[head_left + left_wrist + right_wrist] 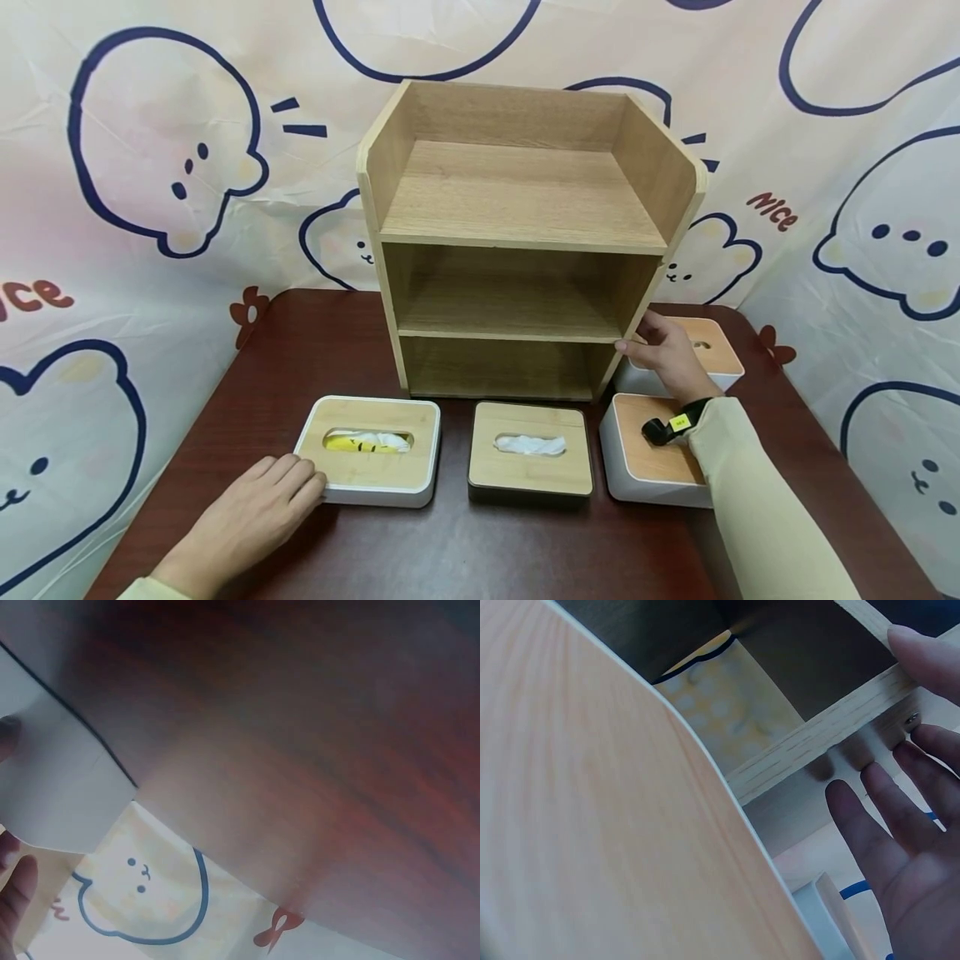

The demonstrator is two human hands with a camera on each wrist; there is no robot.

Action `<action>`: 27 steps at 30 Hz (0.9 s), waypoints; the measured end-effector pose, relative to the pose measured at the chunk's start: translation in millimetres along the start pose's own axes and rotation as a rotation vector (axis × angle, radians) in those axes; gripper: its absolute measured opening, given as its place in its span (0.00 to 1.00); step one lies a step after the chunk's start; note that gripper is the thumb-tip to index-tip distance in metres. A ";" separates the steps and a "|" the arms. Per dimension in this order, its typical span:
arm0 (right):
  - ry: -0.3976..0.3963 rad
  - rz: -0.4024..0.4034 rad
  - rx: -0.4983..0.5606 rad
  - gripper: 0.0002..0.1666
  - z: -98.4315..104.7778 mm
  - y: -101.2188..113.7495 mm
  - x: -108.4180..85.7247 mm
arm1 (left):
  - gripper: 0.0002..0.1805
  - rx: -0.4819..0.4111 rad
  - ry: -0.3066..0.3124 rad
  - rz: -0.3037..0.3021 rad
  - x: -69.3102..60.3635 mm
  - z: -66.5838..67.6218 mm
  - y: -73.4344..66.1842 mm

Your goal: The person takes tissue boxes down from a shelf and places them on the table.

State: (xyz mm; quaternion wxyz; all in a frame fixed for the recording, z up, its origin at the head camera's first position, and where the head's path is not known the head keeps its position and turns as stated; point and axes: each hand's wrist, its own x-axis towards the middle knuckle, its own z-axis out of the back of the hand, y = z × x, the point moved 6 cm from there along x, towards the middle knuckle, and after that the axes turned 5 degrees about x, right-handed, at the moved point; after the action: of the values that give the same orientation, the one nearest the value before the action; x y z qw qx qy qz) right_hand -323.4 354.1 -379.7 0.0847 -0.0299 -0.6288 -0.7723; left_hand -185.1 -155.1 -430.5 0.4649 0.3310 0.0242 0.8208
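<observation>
My left hand (258, 508) holds the near left corner of a white tissue box (431, 467) with a pale wooden lid. In the left wrist view, the thumb is on the box's white wall (71, 772), with fingertips (19, 889) round the corner. A three-level wooden shelf (525, 192) stands upright at the back of the table. At its right side panel, my right hand (671, 358) pinches the front edge. The right wrist view has the thumb over that edge and the fingertips (844, 799) against the panel's outer face.
A dark-based tissue box (528, 475) sits at the middle front. To the right are two white boxes with orange-toned wooden lids, a near one (652, 483) under my right wrist and a far one (723, 346). Patterned cloth (165, 333) surrounds the brown table (330, 333).
</observation>
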 end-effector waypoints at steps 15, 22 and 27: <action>0.004 0.007 -0.017 0.41 -2.5 1.1 2.2 | 0.14 -0.002 -0.053 0.003 -1.3 4.2 3.6; 0.008 0.020 -0.057 0.38 -1.0 1.4 0.4 | 0.19 -0.066 -0.063 0.077 -4.0 4.3 10.1; 0.006 0.057 0.001 0.35 2.6 8.3 -2.5 | 0.23 -0.093 -0.040 0.090 -4.4 2.7 12.3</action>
State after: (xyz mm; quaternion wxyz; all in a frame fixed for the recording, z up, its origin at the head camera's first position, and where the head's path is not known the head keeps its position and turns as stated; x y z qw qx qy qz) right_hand -319.7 355.3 -371.5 0.1086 -0.0453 -0.6278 -0.7695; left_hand -191.3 -166.2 -426.4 0.4429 0.3261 -0.0382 0.8343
